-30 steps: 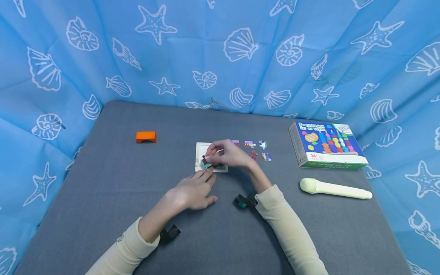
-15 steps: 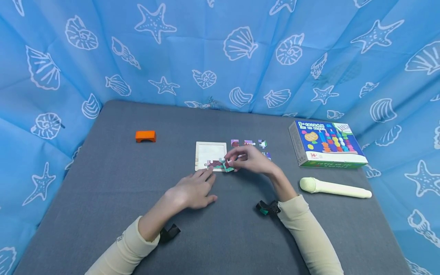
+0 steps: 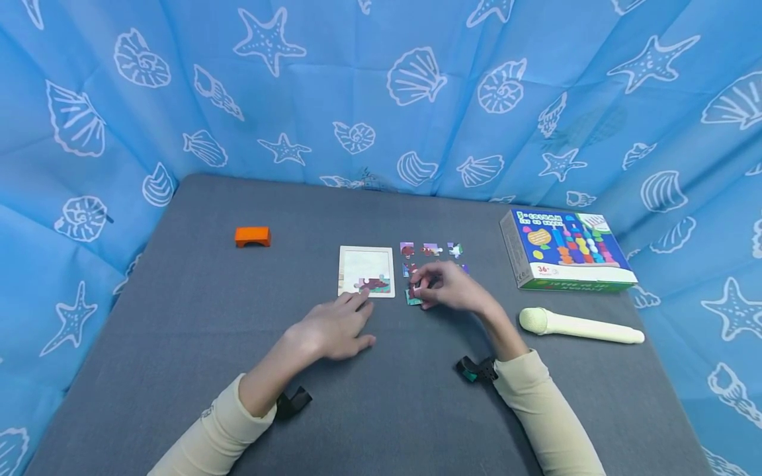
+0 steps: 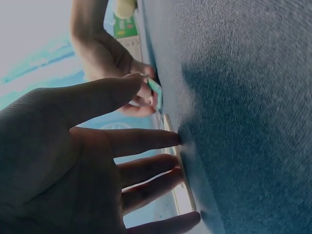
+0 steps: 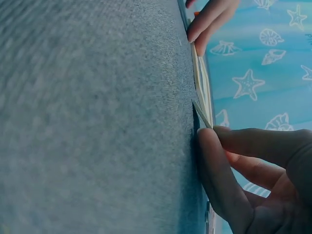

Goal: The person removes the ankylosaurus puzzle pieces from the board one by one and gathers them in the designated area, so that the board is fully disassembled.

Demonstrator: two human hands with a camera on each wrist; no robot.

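Note:
A shallow pale wooden puzzle tray (image 3: 340,271) lies mid-table, with joined dark red and green jigsaw pieces (image 3: 375,285) along its front right. My left hand (image 3: 332,330) has its fingers extended, fingertips right at the tray's front edge; the left wrist view shows these fingers (image 4: 146,141) spread and straight. To the right of the tray, my right hand (image 3: 450,288) pinches a green and dark red jigsaw piece (image 3: 411,299) between thumb and fingertips. Seen from the right wrist, the thin piece (image 5: 200,115) tilts edge-on, its lower edge close to the cloth.
Several loose jigsaw pieces (image 3: 431,249) lie beyond the right hand, some partly covered by it. An orange arch block (image 3: 253,237) sits at the back left. To the right are a boxed bead toy (image 3: 568,251) and a cream toy microphone (image 3: 583,326). A patterned blue curtain (image 3: 381,99) surrounds the table.
My right hand has carried the jigsaw piece from the tray's left side rightward, out beyond its right edge. The joined pieces in the tray have come into view. My left hand has stayed put.

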